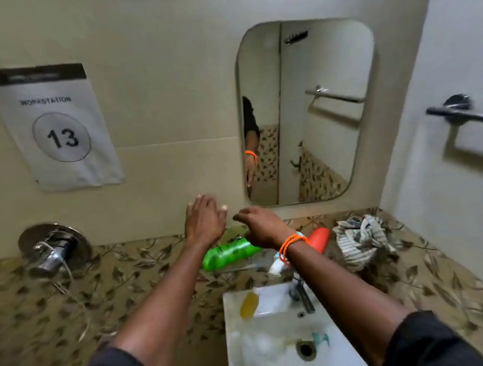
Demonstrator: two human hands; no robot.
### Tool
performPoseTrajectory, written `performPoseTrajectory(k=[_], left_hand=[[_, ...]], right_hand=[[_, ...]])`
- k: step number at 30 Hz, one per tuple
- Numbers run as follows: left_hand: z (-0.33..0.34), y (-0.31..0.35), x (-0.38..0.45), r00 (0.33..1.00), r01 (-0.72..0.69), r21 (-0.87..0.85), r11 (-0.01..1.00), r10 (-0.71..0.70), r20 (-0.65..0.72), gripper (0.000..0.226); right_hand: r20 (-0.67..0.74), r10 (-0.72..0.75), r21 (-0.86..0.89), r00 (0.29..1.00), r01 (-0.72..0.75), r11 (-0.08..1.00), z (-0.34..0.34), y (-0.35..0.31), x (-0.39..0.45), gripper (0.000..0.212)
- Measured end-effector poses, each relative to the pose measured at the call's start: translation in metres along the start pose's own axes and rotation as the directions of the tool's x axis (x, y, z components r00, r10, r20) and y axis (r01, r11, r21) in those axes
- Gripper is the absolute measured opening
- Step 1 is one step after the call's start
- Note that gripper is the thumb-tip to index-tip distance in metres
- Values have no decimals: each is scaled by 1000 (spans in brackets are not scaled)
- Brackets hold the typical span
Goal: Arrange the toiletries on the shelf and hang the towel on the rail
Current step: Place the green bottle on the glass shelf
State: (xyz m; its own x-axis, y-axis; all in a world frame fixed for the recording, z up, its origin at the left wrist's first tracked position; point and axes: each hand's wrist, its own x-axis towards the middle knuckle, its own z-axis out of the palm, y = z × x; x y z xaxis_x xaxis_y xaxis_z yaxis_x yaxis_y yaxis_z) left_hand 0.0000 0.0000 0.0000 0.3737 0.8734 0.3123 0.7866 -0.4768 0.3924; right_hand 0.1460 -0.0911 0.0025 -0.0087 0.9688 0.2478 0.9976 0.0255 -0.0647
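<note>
Nearest, a white basin [273, 347] is seen with a yellow soap bar [249, 305] on its rim and a small teal item [321, 338] lying by the drain. Beyond it, a narrow glass shelf [234, 268] carries the toiletries, all lying flat: a green bottle [227, 253], a white tube [278, 265] partly hidden under the wrist, and an orange-red bottle [320, 239]. A crumpled striped towel [361, 239] is heaped at the right end, just beside the orange-red bottle.

Above the shelf, the left hand [204, 220] is held open with fingers spread, gripping nothing. The right hand [258, 227], with an orange band on its wrist, is loosely curled over the green bottle; whether anything is touched cannot be told, blur in the way.

Step judged: standing the toiletries up. The green bottle is best gripped round its body, stood upright against the wall, and the tube kept from being knocked into the basin.

Farther off, the rail [462, 115] on the right wall is bare; towel not yet hung.
</note>
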Motion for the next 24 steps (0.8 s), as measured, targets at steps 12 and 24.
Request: performPoseTrajectory(k=[12, 24], left_hand=[[67, -147, -11, 704, 615, -391, 685, -253, 664, 25], [-35, -62, 53, 922, 348, -648, 677, -121, 369, 66]], right_hand=[[164, 13, -78, 986, 0, 997, 142, -39, 39, 74], [-72, 184, 671, 980, -88, 737, 90, 18, 54, 48]])
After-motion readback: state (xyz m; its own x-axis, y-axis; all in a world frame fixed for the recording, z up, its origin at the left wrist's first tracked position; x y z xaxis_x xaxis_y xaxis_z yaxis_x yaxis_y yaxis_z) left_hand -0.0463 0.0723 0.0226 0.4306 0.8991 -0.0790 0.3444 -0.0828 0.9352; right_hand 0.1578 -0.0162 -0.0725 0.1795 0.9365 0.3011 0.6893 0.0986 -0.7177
